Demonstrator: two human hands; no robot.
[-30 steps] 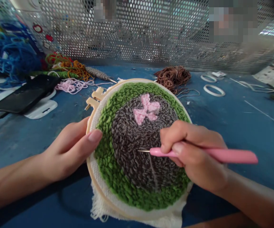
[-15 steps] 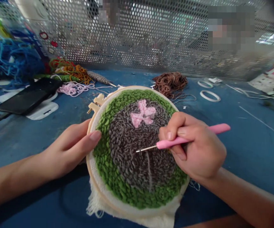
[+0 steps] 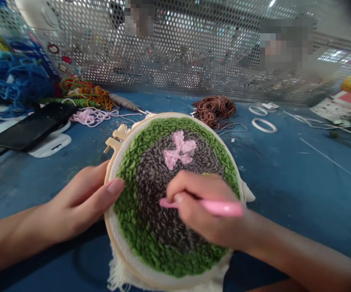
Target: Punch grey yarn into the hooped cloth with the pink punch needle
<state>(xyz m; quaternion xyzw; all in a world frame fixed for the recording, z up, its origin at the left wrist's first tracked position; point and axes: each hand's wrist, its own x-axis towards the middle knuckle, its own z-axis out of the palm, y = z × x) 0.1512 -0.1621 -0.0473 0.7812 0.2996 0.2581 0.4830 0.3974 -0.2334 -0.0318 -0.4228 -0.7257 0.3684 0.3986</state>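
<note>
A round wooden hoop point(image 3: 111, 219) holds white cloth covered with looped yarn, green point(image 3: 133, 239) around a dark grey middle point(image 3: 154, 186). A pink flower shape point(image 3: 180, 150) sits near the top of the grey. My left hand point(image 3: 86, 196) grips the hoop's left edge, thumb on the front. Over the grey area, my right hand point(image 3: 206, 207) is closed around a pink-handled hook tool point(image 3: 224, 207), slightly blurred. The tool's metal tip is not visible; its front end meets the grey loops.
Behind the hoop lies brown yarn point(image 3: 215, 108), with white rings point(image 3: 264, 125) to its right. A black phone point(image 3: 31, 125), pink yarn point(image 3: 90, 115) and blue yarn point(image 3: 14, 77) are at the left. A perforated metal screen point(image 3: 169, 52) stands at the back.
My right hand has moved left and down over the grey loops with the tool. The metal tip and a loose grey strand seen before no longer show. The view has shifted slightly.
</note>
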